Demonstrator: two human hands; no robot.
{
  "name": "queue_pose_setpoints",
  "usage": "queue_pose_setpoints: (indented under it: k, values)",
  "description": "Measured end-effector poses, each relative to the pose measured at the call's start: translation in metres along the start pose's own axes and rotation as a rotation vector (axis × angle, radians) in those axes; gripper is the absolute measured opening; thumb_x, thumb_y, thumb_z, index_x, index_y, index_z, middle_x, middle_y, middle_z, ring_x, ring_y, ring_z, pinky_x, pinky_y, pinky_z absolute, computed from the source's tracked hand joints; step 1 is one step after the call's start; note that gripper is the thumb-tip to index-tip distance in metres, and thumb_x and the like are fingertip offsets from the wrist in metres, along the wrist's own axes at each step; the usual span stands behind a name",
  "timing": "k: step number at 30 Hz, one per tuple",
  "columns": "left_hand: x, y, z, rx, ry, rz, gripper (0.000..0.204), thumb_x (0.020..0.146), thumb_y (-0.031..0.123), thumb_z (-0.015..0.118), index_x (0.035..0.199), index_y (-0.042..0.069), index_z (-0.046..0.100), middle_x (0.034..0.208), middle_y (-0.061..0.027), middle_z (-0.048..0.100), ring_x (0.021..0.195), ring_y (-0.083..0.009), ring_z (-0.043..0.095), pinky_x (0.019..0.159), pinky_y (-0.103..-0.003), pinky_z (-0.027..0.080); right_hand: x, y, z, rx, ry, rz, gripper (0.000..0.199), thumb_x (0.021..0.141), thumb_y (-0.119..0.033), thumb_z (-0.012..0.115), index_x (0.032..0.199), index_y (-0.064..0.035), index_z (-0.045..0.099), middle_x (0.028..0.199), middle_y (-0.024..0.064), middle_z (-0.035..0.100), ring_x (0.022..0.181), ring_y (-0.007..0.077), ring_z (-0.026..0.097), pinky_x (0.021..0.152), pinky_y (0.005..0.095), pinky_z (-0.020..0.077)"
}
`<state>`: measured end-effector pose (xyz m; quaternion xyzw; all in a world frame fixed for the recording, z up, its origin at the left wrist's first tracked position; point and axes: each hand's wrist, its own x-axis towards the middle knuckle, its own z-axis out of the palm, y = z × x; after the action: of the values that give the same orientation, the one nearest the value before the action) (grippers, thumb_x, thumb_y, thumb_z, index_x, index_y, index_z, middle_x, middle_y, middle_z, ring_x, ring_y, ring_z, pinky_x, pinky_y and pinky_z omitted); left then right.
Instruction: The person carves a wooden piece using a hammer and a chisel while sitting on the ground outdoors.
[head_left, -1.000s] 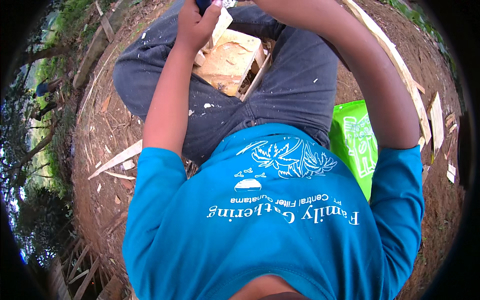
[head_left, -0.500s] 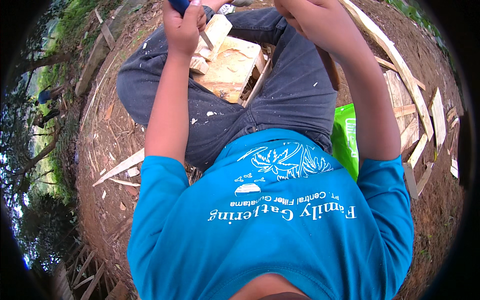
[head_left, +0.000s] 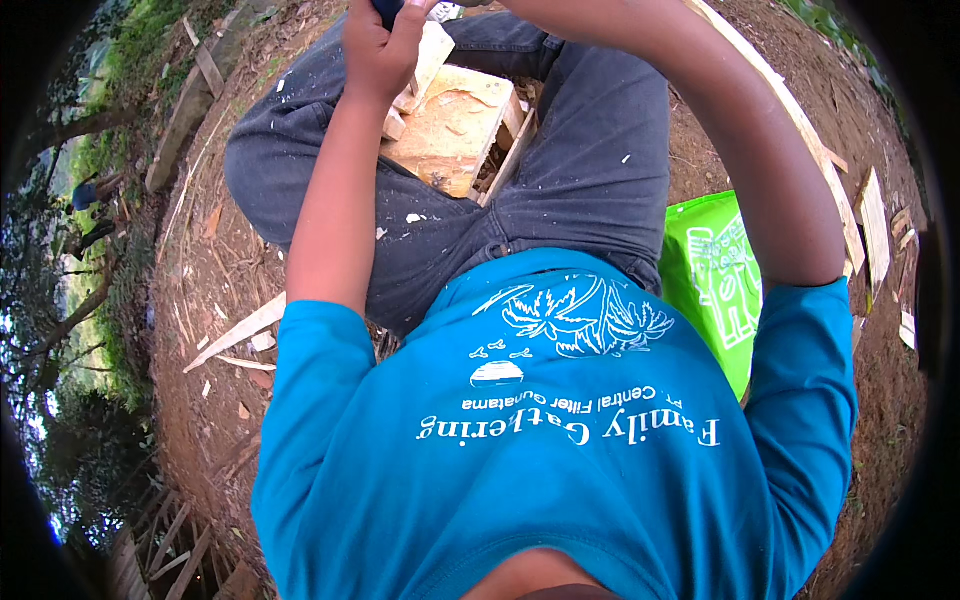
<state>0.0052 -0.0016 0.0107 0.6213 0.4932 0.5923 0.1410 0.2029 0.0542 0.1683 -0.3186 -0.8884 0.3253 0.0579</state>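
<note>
My left hand (head_left: 380, 55) is at the top edge of the view, its fingers wrapped round the blue handle of a chisel (head_left: 388, 9). The chisel's blade does not show now. Just right of that hand, a pale wood piece (head_left: 430, 58) lies tilted on a larger wooden block (head_left: 455, 115) between my legs. Shallow cuts and shavings mark the block's top. My right forearm (head_left: 640, 35) reaches across the top toward the left hand. The right hand itself is cut off by the upper edge, so what it holds is hidden.
A bright green bag (head_left: 700, 265) lies beside my right hip. Long wood strips and offcuts (head_left: 873, 235) are on the dirt to the right. A pointed wood splinter (head_left: 240, 335) lies at left. Beyond stand a plank (head_left: 205, 62), trees and a distant person (head_left: 88, 192).
My right arm has swung up and left, taking its hand and the brown handle out of view. My left hand has shifted slightly right and up; the chisel blade no longer shows.
</note>
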Motion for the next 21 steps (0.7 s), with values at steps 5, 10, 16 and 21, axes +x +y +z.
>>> queue_pose_setpoints:
  k: [5, 10, 16, 21]
  values:
    - [-0.009, -0.002, -0.007, -0.002, -0.041, -0.074, 0.039, 0.093, 0.016, 0.062, 0.128, -0.001, 0.056, 0.089, -0.004, 0.061, 0.077, -0.014, 0.058, 0.07, -0.033, 0.049, 0.0, -0.002, 0.011, 0.166, 0.244, -0.052, 0.032, 0.107, -0.022, 0.048, 0.107, 0.006, 0.063, 0.092, 0.0203, 0.069, 0.087, 0.028, 0.067, 0.079, 0.042, 0.0525]
    - [-0.015, -0.011, -0.008, 0.006, -0.055, -0.174, 0.038, 0.093, 0.017, 0.062, 0.126, -0.001, 0.057, 0.087, -0.0024, 0.06, 0.074, -0.013, 0.056, 0.066, -0.032, 0.047, 0.007, 0.006, 0.012, 0.256, 0.33, -0.176, 0.033, 0.106, -0.024, 0.049, 0.109, 0.0058, 0.063, 0.095, 0.0217, 0.069, 0.088, 0.0319, 0.067, 0.079, 0.0436, 0.052]
    - [-0.01, -0.021, 0.0, -0.006, 0.043, 0.011, 0.031, 0.096, 0.014, 0.061, 0.123, 0.001, 0.058, 0.08, 0.002, 0.059, 0.064, -0.0072, 0.052, 0.058, -0.026, 0.043, 0.004, 0.005, 0.021, 0.226, 0.514, -0.305, 0.032, 0.105, -0.023, 0.05, 0.116, 0.0041, 0.062, 0.101, 0.0257, 0.07, 0.095, 0.0396, 0.068, 0.084, 0.0475, 0.0515]
    - [-0.013, -0.001, -0.001, -0.138, -0.007, -0.274, 0.029, 0.097, 0.016, 0.062, 0.121, 0.002, 0.056, 0.078, 0.003, 0.057, 0.061, -0.0044, 0.05, 0.054, -0.024, 0.04, 0.01, 0.012, 0.021, 0.289, 0.223, -0.178, 0.03, 0.106, -0.022, 0.049, 0.117, 0.0029, 0.062, 0.09, 0.0204, 0.065, 0.084, 0.0342, 0.064, 0.079, 0.0446, 0.0507]
